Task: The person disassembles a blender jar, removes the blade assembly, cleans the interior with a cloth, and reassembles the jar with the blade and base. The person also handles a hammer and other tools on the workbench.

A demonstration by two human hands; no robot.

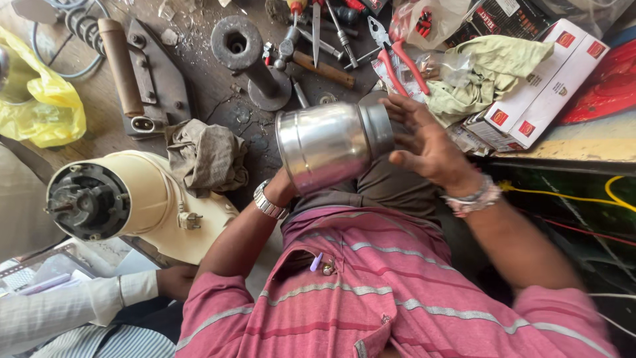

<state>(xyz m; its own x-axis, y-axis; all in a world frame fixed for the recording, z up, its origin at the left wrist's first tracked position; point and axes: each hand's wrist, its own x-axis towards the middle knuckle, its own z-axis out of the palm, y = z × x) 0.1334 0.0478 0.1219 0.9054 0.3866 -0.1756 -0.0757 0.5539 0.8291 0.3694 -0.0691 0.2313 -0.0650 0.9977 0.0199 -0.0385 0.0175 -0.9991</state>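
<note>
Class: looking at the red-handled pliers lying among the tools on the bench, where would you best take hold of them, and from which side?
Probably the red handles of the pliers, from above: they splay toward the person, while the metal jaws point away among other tools.

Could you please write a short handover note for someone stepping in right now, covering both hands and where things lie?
Left hand: hidden behind the steel jar, apparently supporting it from below; only the wrist with the metal watch shows.
Right hand: open, palm against the jar's narrower end, fingers spread.
The jar is held on its side above the lap, off the bench.
Nearby: cream motor housing lower left, red-handled pliers and other tools on the bench.
Done or left: cannot be told from this view.
</note>
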